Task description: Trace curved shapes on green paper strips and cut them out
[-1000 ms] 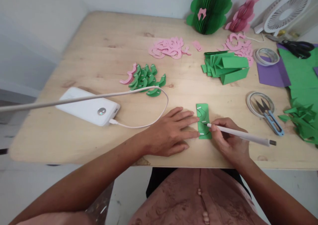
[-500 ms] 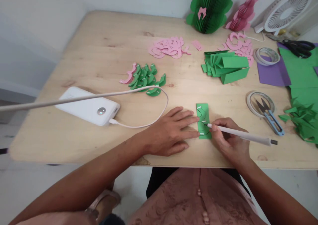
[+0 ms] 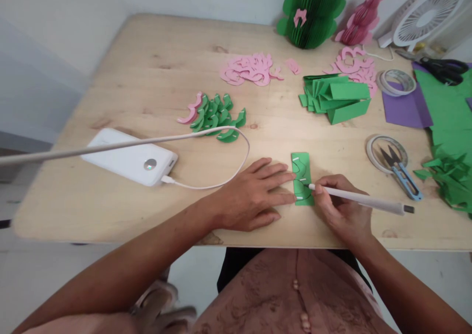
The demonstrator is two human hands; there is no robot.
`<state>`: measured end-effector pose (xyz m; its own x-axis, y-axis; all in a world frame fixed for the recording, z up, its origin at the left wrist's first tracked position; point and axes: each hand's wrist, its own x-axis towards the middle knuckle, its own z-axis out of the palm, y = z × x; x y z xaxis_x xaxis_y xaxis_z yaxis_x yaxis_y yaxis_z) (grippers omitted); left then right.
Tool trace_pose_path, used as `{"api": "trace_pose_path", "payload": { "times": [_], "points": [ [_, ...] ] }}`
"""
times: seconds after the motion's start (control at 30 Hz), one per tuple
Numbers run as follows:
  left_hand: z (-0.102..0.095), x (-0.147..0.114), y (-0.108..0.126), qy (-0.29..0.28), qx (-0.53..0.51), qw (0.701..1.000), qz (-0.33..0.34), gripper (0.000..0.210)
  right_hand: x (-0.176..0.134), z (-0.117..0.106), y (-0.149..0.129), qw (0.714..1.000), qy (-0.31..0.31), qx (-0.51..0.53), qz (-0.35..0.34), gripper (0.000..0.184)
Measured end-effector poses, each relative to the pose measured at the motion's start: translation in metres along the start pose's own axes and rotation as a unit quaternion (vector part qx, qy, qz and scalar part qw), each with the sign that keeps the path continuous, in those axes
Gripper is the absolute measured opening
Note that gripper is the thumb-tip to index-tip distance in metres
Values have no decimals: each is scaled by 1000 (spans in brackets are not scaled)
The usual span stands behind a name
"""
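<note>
A small green paper strip (image 3: 301, 167) lies near the table's front edge, with dark curved lines and several staples on it. My left hand (image 3: 250, 194) rests flat with fingers spread, its fingertips on the strip's left edge. Pinched in my right hand (image 3: 342, 208) is a white pen (image 3: 368, 201), whose tip meets the strip at its right side. To the left, small curved green cutouts (image 3: 214, 112) sit in a pile beside a pink scalloped piece (image 3: 191, 110).
A white power bank (image 3: 129, 157) with a cable lies left. Blue thread snips (image 3: 403, 174) rest on a tape roll (image 3: 368, 149) at right. Folded green papers (image 3: 346, 98), pink cutouts (image 3: 250, 69), black scissors (image 3: 444, 68) and a fan (image 3: 427, 16) are farther back.
The pen has shifted very slightly to the right in my right hand. My left hand and the green strip have stayed put. Below the table, a foot or shoe has moved.
</note>
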<state>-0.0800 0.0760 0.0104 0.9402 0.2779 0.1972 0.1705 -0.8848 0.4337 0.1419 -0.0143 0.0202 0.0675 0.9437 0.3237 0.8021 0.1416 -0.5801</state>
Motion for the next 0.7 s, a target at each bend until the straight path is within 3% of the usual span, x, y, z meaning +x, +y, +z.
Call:
{"api": "trace_pose_path", "payload": {
  "times": [0.7],
  "points": [
    [-1,0,0,-9,2,1000,-3,37,1,0,-1,1000,0,-19,-6,12]
  ]
}}
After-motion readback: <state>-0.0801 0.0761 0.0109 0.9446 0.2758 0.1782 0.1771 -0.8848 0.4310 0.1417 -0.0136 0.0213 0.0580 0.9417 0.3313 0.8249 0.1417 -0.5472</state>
